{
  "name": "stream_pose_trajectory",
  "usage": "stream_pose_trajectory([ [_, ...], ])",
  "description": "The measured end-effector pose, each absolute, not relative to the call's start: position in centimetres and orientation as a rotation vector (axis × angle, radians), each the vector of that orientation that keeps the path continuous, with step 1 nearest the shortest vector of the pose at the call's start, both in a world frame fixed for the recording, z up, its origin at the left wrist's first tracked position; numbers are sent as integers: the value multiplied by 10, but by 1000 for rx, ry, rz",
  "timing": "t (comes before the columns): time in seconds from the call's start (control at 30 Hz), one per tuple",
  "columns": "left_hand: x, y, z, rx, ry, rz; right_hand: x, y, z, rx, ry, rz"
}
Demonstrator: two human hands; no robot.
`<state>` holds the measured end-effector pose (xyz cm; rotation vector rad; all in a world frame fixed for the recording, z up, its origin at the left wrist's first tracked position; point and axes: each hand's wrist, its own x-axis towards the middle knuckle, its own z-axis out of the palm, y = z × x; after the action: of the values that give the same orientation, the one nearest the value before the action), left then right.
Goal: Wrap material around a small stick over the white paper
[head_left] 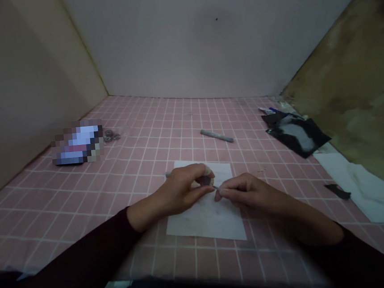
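My left hand (177, 191) grips a small rounded beige-and-dark object (206, 179) above a white sheet of paper (205, 221). A grey stick end (168, 174) pokes out behind that hand, and I cannot tell whether it joins the rounded object. My right hand (252, 193) pinches a thin pointed metal tool (216, 187), whose tip is at the rounded object's lower edge. Most of the tool is hidden by my fingers. Both forearms wear dark maroon sleeves.
A pink grid-patterned mat (48, 192) covers the surface, with walls at the left and back. A grey marker (217, 136) lies beyond the paper. Small metal rings (111, 135) sit beside a pixelated object (76, 143). Black plastic sheeting (297, 135) and white paper (360, 187) lie at the right.
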<state>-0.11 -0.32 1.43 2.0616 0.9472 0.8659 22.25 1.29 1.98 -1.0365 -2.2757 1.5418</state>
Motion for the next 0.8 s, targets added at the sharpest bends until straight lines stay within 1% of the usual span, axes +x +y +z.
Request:
stream_pose_trajectory([
  [0.03,-1,-3,14,2121,951,878,223,13,20,-1033,-2275,1554],
  [0.07,-1,-3,14,2140,963,878,223,13,19,-1042,-2301,1485],
  [0.1,-1,-3,14,2114,985,863,222,12,17,-1058,-2343,1341],
  [0.2,0,-1,13,1850,1032,772,221,5,10,-1113,-2449,770],
  [0.23,0,0,13,1769,1035,743,220,2,8,-1125,-2465,637],
  [0.3,0,0,12,1732,1050,716,218,0,6,-1129,-2492,567],
  [0.37,0,-1,13,1871,1082,713,217,0,8,-1132,-2497,709],
  [0.47,1,-3,14,2156,1054,735,218,6,14,-1095,-2402,1202],
  [0.53,1,-5,15,2247,991,791,220,10,18,-1057,-2297,1496],
  [0.57,1,-5,16,2251,972,826,221,10,18,-1041,-2271,1554],
  [0.6,1,-5,16,2224,968,855,222,11,18,-1041,-2275,1526],
  [0.63,1,-5,16,2163,976,866,222,10,17,-1051,-2307,1415],
  [0.77,1,-2,12,1754,1012,750,221,2,9,-1127,-2465,701],
  [0.8,1,-1,11,1700,1020,725,220,1,8,-1137,-2487,605],
])
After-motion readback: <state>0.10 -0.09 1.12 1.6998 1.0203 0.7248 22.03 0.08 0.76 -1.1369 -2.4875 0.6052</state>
